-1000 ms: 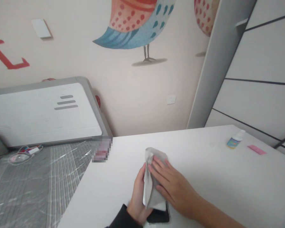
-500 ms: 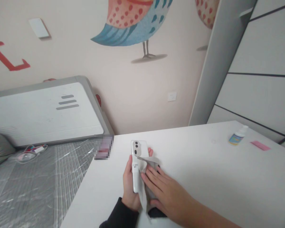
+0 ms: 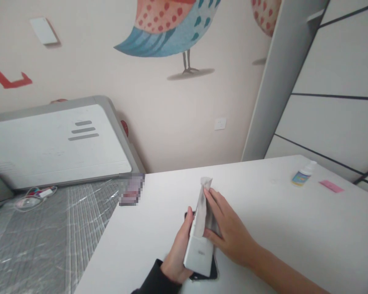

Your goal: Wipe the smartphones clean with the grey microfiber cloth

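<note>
A white smartphone (image 3: 198,256) is tilted in my left hand (image 3: 178,250), its back facing up. My left thumb runs along the phone's left edge, and the other fingers are hidden beneath it. Over the phone's upper half lies a light grey cloth (image 3: 201,212), covering the camera area. My right hand (image 3: 233,230) presses this cloth on the phone, fingers pointing up toward its top and thumb on the cloth's lower edge. Below the phone, a black flat object (image 3: 214,272) with a clear rim, perhaps a phone case, shows in part on the table.
The white table (image 3: 135,253) carries a small white bottle (image 3: 303,174) with a blue and yellow label and a pink slip (image 3: 331,186) at the right. At the table's far left corner is a blurred-out item (image 3: 131,190). A plastic-covered bed (image 3: 49,245) stands on the left.
The phone has turned and come toward me and to the right, with its top now under the cloth. My right hand and the cloth have moved up the phone.
</note>
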A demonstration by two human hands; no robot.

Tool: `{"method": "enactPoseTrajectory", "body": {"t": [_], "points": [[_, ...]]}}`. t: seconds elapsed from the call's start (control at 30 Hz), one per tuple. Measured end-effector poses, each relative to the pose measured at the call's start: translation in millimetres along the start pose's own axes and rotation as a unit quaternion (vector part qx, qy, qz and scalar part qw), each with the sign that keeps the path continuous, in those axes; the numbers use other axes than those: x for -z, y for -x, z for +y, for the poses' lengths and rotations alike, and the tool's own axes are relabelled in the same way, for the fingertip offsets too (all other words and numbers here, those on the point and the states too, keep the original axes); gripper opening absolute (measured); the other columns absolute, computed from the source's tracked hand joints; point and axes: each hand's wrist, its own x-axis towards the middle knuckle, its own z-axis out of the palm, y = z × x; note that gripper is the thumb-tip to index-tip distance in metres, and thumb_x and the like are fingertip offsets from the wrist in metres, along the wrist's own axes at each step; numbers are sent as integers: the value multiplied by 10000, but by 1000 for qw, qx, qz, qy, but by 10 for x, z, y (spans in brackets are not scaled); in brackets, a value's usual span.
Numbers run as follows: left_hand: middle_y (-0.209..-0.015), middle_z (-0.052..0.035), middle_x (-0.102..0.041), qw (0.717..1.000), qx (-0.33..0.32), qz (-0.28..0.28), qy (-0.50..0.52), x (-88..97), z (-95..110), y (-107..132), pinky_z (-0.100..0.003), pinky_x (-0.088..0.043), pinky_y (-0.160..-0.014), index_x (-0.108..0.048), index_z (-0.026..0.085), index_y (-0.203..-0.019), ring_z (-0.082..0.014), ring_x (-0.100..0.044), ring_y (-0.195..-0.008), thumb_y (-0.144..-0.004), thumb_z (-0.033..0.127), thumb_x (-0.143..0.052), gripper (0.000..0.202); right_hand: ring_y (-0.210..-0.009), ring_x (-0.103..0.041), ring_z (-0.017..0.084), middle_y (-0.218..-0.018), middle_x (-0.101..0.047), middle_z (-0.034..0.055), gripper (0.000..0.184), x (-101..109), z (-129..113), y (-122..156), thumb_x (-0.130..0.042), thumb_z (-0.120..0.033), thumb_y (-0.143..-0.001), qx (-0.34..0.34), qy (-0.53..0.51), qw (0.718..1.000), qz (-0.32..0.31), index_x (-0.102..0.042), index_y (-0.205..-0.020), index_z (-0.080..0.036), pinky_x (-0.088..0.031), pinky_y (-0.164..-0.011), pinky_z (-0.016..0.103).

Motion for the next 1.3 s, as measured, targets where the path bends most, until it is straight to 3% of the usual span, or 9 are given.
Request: {"method": "enactPoseTrajectory", "body": {"t": [0.1,0.2,0.3,0.47,0.73,0.83,1.03,1.17,1.3], "points": [[-660,-12,-719,999,10,-3,-39,44,28,6,-205,-387,-423,-728,129,-1048,-134,-642,-472,-808,706,-676,627,-1306,-546,336,-1427,-554,173,711,121,-49,-43,-656,-386,-900,-84,-156,984,25,-362,-1523,-212,-465,-1077,496],[-649,-15,-704,997,36,23,-65,55,59,27,-194,-401,-420,-725,109,-938,-106,-602,-420,-849,637,-673,537,-927,-645,232,-1032,-681,41,459,201,-102,-101,-709,-207,-711,-194,-291,936,41,-603,-1157,-227,-540,-826,335],[-681,-61,-726,993,59,39,-90,31,98,76,-185,-419,-451,-720,82,-1015,-95,-583,-422,-943,525,-582,470,-644,-527,158,-712,-574,-45,238,204,-132,-150,-712,-231,-649,-259,-370,890,54,-595,-857,-222,-450,-580,250],[-715,-118,-731,994,65,-7,-91,-24,136,118,-176,-431,-484,-694,95,-1088,-111,-600,-484,-949,538,-552,486,-576,-488,141,-621,-533,-50,225,203,-127,-184,-723,-377,-707,-266,-394,876,80,-564,-717,-218,-420,-543,247],[-708,-50,-690,987,56,-107,-103,86,55,75,-174,-251,-344,-712,152,-835,-67,-511,-385,-758,506,-795,371,-559,-488,145,-656,-550,-32,259,266,-131,-161,-738,-426,-792,-269,-402,865,137,-584,-767,-220,-393,-495,245],[-666,-27,-627,981,89,-144,-91,106,61,119,-167,-188,-331,-709,140,-797,-32,-451,-357,-796,527,-759,391,-564,-473,133,-668,-531,-43,220,256,-71,-150,-712,-394,-829,-271,-378,866,185,-575,-786,-228,-386,-495,226],[-693,9,-563,988,126,-85,-37,14,121,108,-158,-87,-349,-688,149,-811,6,-327,-376,-856,494,-733,351,-648,-580,156,-747,-624,-13,136,256,34,-150,-712,-327,-814,-233,-350,889,179,-614,-829,-233,-473,-573,239],[-593,30,-557,996,29,-7,-78,-12,113,49,-164,-227,-368,-693,130,-728,-29,-391,-406,-775,402,-837,312,-900,-688,229,-987,-709,52,363,199,64,-141,-742,-302,-765,-196,-357,902,140,-591,-1091,-246,-562,-792,322],[-828,-17,-734,998,-38,22,-52,-48,81,27,-168,-476,-676,-759,153,-970,-97,-635,-684,-764,219,-832,229,-1085,-689,259,-1148,-703,83,417,165,49,-134,-695,-290,-818,-169,-366,910,93,-538,-1203,-258,-558,-940,389]]}}
